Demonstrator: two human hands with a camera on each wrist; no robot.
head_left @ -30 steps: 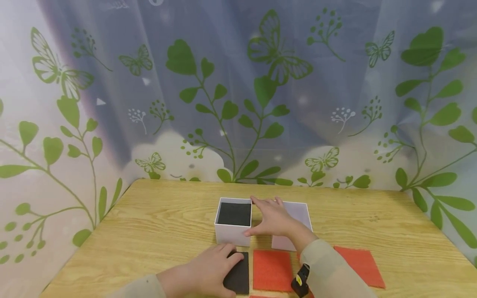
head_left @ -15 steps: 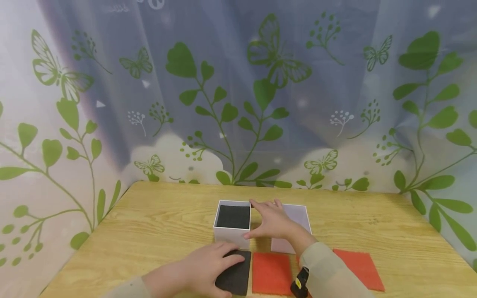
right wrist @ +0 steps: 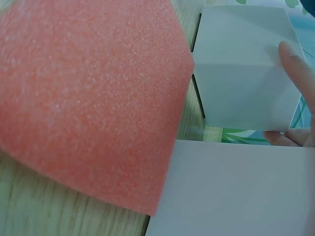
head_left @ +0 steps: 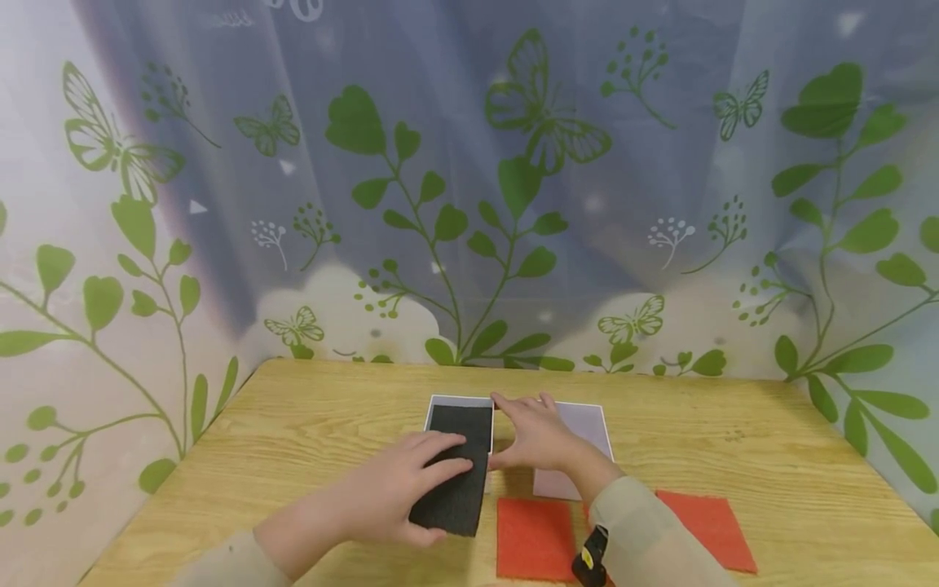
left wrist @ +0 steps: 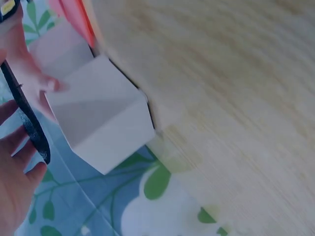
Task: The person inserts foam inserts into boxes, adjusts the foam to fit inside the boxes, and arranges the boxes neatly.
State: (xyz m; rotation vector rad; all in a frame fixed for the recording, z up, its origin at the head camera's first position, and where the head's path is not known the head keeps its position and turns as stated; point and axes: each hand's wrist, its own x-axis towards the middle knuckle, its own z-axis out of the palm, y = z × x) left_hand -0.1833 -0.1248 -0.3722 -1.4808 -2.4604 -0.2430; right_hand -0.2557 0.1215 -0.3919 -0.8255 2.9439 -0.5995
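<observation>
My left hand [head_left: 389,489] holds a thin black foam square [head_left: 449,497] in the air at the near side of a small white open box [head_left: 462,400]. The square is tilted and covers the box's front in the head view. In the left wrist view, the fingers lie along one face of the foam square [left wrist: 30,125]. Black material shows inside the box. My right hand [head_left: 539,432] grips the box's right side. In the right wrist view its thumb presses one face of the box [right wrist: 246,88], while the other fingers reach round behind.
A second white box [head_left: 585,428] stands to the right, partly behind my right hand. Red foam squares lie on the wooden table [head_left: 330,408]: one red square [head_left: 534,538] in front, another red square [head_left: 710,530] farther right, and one mostly under my right forearm. A patterned curtain [head_left: 440,204] hangs behind.
My left hand has lifted the black foam square off the table and carried it forward to the box's near edge. The right hand keeps its grip on the box.
</observation>
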